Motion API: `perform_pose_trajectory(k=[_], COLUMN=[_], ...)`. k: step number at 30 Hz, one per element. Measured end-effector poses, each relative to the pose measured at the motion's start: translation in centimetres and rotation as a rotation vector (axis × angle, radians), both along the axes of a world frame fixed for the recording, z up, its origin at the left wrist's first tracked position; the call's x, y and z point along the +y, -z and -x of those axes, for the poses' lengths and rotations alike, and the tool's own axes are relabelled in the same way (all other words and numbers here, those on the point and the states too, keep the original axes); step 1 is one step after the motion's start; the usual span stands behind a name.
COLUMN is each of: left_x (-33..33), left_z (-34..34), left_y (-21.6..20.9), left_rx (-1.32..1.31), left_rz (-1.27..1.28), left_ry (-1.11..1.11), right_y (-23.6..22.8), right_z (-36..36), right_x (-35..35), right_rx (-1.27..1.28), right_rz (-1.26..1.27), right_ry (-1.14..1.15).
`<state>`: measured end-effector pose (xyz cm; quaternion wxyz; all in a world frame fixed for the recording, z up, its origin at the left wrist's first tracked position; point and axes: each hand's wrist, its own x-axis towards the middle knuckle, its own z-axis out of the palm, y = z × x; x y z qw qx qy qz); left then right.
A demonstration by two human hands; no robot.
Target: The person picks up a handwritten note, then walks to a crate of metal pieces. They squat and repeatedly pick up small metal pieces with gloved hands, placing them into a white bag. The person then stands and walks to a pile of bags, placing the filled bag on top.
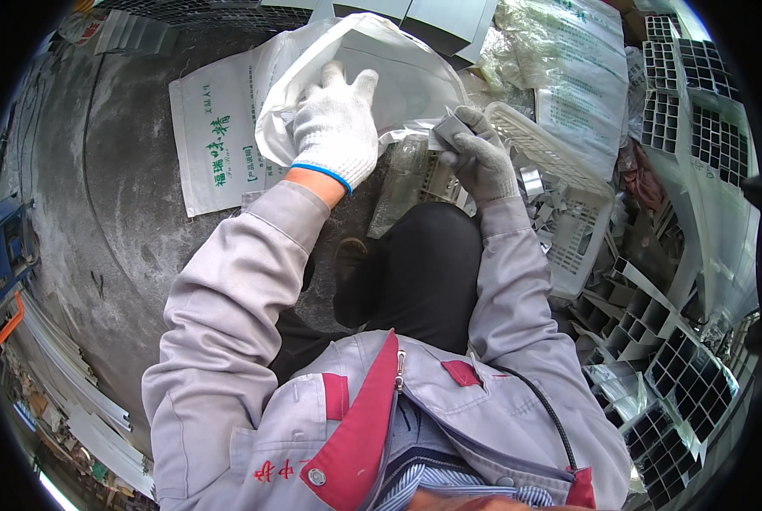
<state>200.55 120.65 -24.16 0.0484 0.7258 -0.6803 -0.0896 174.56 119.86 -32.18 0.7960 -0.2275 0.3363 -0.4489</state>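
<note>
A white woven bag (432,72) gapes wide in front of me, its mouth toward me. My left hand (336,123), in a white knitted glove with a blue cuff edge, reaches into the bag's mouth with its fingers apart. Its thumb side is partly hidden, and I see nothing held in it. Just right of the bag's rim, my right hand (480,157) wears a greyer glove. Its thumb and fingers pinch a small flat grey metal piece (451,129).
Beside my right forearm stands a white plastic basket (587,226) with loose metal pieces (549,213). Bundled square metal tubes (696,383) line the right side. Metal strips (78,392) and a blue tool with an orange handle (6,319) lie far left on the concrete floor (134,162).
</note>
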Motion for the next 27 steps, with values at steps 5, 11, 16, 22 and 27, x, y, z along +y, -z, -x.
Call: perform_pose_trajectory(k=[5, 11, 16, 22, 27], left_x=[0.2, 0.1, -0.2, -0.8, -0.4], left_z=[-0.2, -0.4, -0.8, -1.5, -1.4], left_y=[0.2, 0.6, 0.8, 0.8, 0.5], left_rx=[0.225, 0.113, 0.075, 0.183, 0.128], left_rz=[0.045, 0.034, -0.064, -0.189, -0.124], left_ry=[0.107, 0.203, 0.096, 0.08, 0.081], right_y=[0.2, -1.1, -1.3, -0.4, -0.3], right_z=[-0.6, -1.8, -2.3, -2.4, -3.3], right_x=[0.0, -0.2, -0.7, -1.1, -2.9], right_rx=[-0.065, 0.11, 0.114, 0.019, 0.11], right_rz=[0.071, 0.091, 0.016, -0.151, -0.21], right_ry=[-0.016, -0.088, -0.115, -0.076, -0.087])
